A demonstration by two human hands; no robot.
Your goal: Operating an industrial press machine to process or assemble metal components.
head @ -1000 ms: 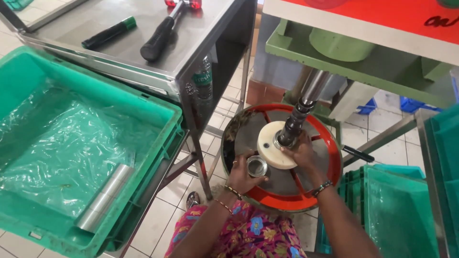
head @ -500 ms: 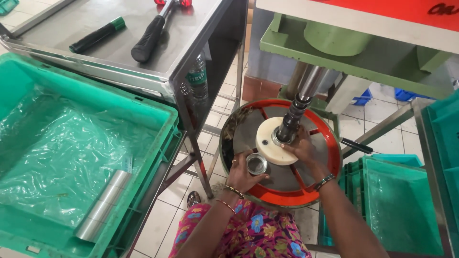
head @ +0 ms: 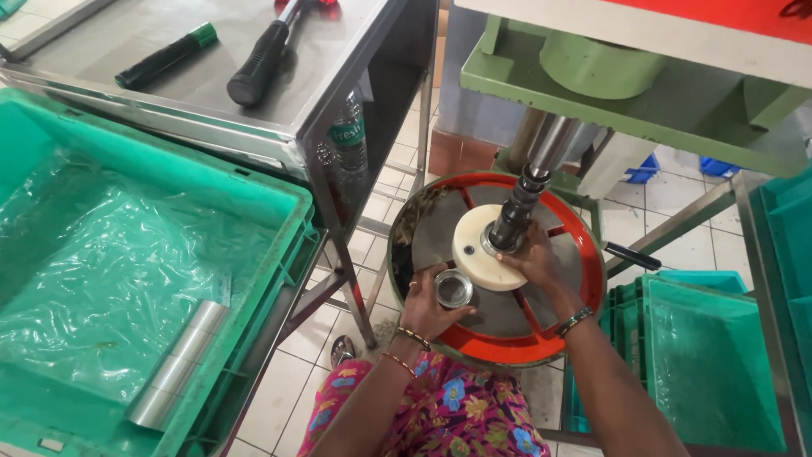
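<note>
Left hand (head: 431, 306) around, seemingly, metal ring (head: 453, 289)

The wheel (head: 565, 326) was red with grey panels, and its disc (head: 482, 254) cream. Left of the wheel, the crate (head: 254, 203) was green, its roll (head: 178, 364) silver. Below the wheel, the dress (head: 457, 415) was pink with blue flowers.

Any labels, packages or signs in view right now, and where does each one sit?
Bottle label: green and white band round a clear plastic bottle hanging beside the steel table's leg.
Paper slip: small, pale, inside the left green crate on the plastic liner, above the stacked metal cans.
Red panel: top right, dark marking at its edge.
</note>
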